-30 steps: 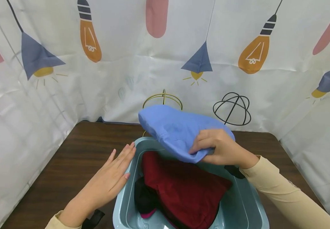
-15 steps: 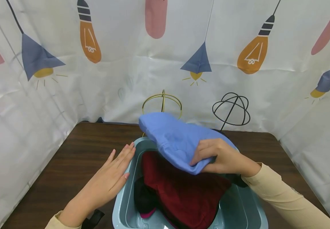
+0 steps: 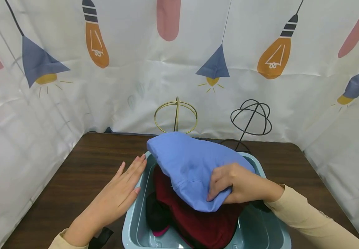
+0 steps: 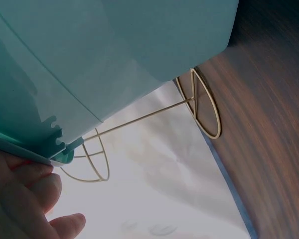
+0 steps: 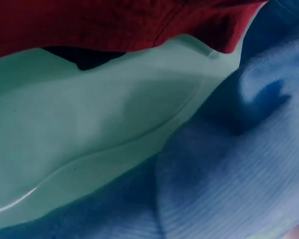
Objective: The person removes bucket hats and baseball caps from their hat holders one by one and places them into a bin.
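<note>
My right hand (image 3: pixel 232 183) pinches the near edge of a soft blue cloth hat (image 3: pixel 195 162), which hangs over the back half of a light blue plastic basin (image 3: pixel 129 221). Under it in the basin lies a dark red cloth hat (image 3: pixel 213 224), partly covered. A black item with a pink edge (image 3: pixel 157 214) sits at its left. With fingers straight, my left hand (image 3: pixel 120 193) rests on the basin's left rim. In the right wrist view, blue cloth (image 5: pixel 214 174) fills the lower right and red cloth (image 5: pixel 114 25) the top; my right fingers are nearly all hidden there.
Behind the basin stand a gold wire hat stand (image 3: pixel 177 116) and a black wire one (image 3: pixel 254 117). The brown wooden table (image 3: pixel 83 173) reaches back to a white curtain (image 3: pixel 129 90) printed with lamps.
My right hand has lowered the blue hat toward me and down over the red one, covering more of it. More of both wire stands shows. My left hand stays put.
</note>
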Demonstrator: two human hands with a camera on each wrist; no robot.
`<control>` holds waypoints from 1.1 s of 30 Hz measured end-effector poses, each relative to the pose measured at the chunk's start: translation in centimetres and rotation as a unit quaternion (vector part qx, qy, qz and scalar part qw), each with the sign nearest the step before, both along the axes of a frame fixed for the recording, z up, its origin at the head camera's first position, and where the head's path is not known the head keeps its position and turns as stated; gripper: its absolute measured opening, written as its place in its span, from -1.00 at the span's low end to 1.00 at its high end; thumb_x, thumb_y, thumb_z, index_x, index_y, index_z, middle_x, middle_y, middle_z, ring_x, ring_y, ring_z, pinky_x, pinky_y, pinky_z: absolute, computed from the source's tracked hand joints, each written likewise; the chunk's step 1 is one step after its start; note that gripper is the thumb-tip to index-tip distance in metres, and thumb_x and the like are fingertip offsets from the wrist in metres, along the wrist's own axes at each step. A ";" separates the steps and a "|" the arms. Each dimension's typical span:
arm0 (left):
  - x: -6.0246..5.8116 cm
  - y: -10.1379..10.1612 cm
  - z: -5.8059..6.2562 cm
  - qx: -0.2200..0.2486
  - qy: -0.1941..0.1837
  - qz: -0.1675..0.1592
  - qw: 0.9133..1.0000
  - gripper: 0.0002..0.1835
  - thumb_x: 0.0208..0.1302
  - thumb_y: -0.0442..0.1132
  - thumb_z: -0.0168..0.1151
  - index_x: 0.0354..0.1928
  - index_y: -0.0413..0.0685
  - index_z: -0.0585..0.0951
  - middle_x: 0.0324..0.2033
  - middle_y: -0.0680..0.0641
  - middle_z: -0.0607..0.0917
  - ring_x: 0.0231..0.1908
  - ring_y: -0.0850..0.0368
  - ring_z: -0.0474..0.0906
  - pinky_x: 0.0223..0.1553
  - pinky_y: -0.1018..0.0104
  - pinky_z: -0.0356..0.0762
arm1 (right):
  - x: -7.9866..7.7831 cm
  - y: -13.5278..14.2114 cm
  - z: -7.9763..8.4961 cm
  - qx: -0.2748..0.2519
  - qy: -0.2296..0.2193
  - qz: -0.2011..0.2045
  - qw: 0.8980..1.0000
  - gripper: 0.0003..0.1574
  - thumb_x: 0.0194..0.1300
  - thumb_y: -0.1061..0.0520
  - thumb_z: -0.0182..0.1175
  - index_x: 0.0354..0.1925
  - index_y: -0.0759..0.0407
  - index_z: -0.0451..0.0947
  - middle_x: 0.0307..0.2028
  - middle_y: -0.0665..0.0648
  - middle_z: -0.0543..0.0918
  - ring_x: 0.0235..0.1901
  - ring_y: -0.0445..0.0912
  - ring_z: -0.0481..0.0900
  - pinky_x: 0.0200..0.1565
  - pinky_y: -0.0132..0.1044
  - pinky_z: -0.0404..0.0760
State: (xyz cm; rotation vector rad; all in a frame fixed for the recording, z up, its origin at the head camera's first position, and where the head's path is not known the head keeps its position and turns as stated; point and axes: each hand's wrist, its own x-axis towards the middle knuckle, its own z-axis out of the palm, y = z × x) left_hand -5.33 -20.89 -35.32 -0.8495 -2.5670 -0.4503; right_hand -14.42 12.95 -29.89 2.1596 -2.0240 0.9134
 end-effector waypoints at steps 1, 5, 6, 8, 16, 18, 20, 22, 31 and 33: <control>0.0 0.0 0.0 -0.001 0.000 0.000 1.000 -0.38 0.42 -0.17 -0.13 0.41 -0.33 0.07 0.42 -0.21 0.09 0.43 0.00 -0.12 0.37 0.26 -0.49 | 0.2 0.0 0.0 0.004 0.005 0.004 1.000 -0.81 0.00 0.19 0.43 -0.35 -0.04 0.72 -0.38 -0.19 0.65 -0.33 -0.34 0.53 -0.23 -0.57 0.47; 0.0 -0.1 -0.1 -0.004 0.001 0.001 1.000 -0.37 0.43 -0.17 -0.12 0.42 -0.31 0.05 0.43 -0.20 0.07 0.42 -0.05 -0.08 0.36 0.25 -0.50 | 1.0 0.1 -0.1 0.026 0.032 0.011 0.999 -0.84 0.02 0.16 0.42 -0.35 -0.06 0.72 -0.38 -0.21 0.64 -0.33 -0.37 0.51 -0.25 -0.61 0.44; 0.0 -0.1 -0.1 -0.004 0.000 0.001 1.000 -0.37 0.43 -0.17 -0.12 0.43 -0.30 0.03 0.43 -0.20 0.06 0.42 -0.05 -0.08 0.36 0.25 -0.50 | 1.1 0.1 -0.1 0.032 0.039 0.012 0.999 -0.85 0.03 0.14 0.42 -0.35 -0.07 0.72 -0.38 -0.22 0.64 -0.33 -0.38 0.50 -0.25 -0.62 0.43; 0.0 -0.1 -0.1 -0.003 -0.003 0.001 1.000 -0.36 0.43 -0.17 -0.13 0.44 -0.26 0.00 0.43 -0.21 0.06 0.42 -0.05 -0.09 0.36 0.25 -0.51 | 1.4 0.1 -0.1 0.042 0.051 0.011 0.998 -0.84 0.01 0.14 0.42 -0.35 -0.08 0.72 -0.39 -0.24 0.63 -0.33 -0.39 0.49 -0.26 -0.64 0.41; -0.1 -0.1 -0.2 -0.003 -0.010 0.002 1.000 -0.36 0.42 -0.18 -0.13 0.43 -0.30 0.01 0.43 -0.21 0.06 0.42 -0.06 -0.08 0.36 0.24 -0.50 | 2.1 0.2 -0.4 0.070 0.046 0.012 0.996 -0.82 -0.02 0.16 0.43 -0.37 -0.08 0.72 -0.39 -0.24 0.62 -0.32 -0.40 0.48 -0.25 -0.65 0.41; -0.1 -0.1 -0.2 -0.002 -0.010 0.002 1.000 -0.37 0.41 -0.18 -0.12 0.42 -0.31 0.04 0.43 -0.21 0.07 0.42 -0.05 -0.09 0.37 0.22 -0.48 | 2.2 0.2 -0.5 0.075 0.045 0.014 0.996 -0.81 -0.02 0.16 0.43 -0.36 -0.08 0.72 -0.39 -0.24 0.62 -0.32 -0.41 0.48 -0.24 -0.64 0.42; -0.1 -0.1 -0.2 0.000 -0.008 0.001 1.000 -0.39 0.41 -0.19 -0.13 0.42 -0.31 0.07 0.42 -0.21 0.08 0.43 -0.02 -0.11 0.38 0.20 -0.46 | 2.4 0.2 -0.5 0.079 0.045 0.016 0.996 -0.82 -0.01 0.15 0.42 -0.36 -0.09 0.72 -0.39 -0.24 0.62 -0.31 -0.41 0.48 -0.24 -0.64 0.42; -0.1 -0.1 -0.1 0.001 -0.006 0.001 1.000 -0.40 0.41 -0.19 -0.13 0.41 -0.31 0.09 0.42 -0.21 0.09 0.43 0.00 -0.13 0.38 0.17 -0.42 | 2.5 0.2 -0.5 0.083 0.047 0.019 0.995 -0.83 0.00 0.15 0.42 -0.36 -0.08 0.72 -0.39 -0.24 0.62 -0.31 -0.41 0.48 -0.24 -0.65 0.42; -0.1 0.0 -0.1 0.001 -0.008 0.004 1.000 -0.39 0.40 -0.21 -0.13 0.42 -0.30 0.08 0.42 -0.20 0.09 0.43 0.00 -0.11 0.38 0.20 -0.44 | 3.2 0.3 -0.6 0.095 0.023 0.037 0.994 -0.91 0.11 0.08 0.38 -0.33 -0.08 0.73 -0.39 -0.23 0.63 -0.28 -0.43 0.49 -0.19 -0.65 0.41; -0.1 0.0 0.0 0.001 -0.009 0.003 1.000 -0.39 0.40 -0.21 -0.13 0.41 -0.31 0.08 0.42 -0.20 0.09 0.43 -0.01 -0.10 0.37 0.24 -0.47 | 3.2 0.4 -0.6 0.100 0.020 0.039 0.994 -0.90 0.10 0.09 0.38 -0.33 -0.08 0.73 -0.39 -0.23 0.63 -0.28 -0.43 0.49 -0.18 -0.65 0.41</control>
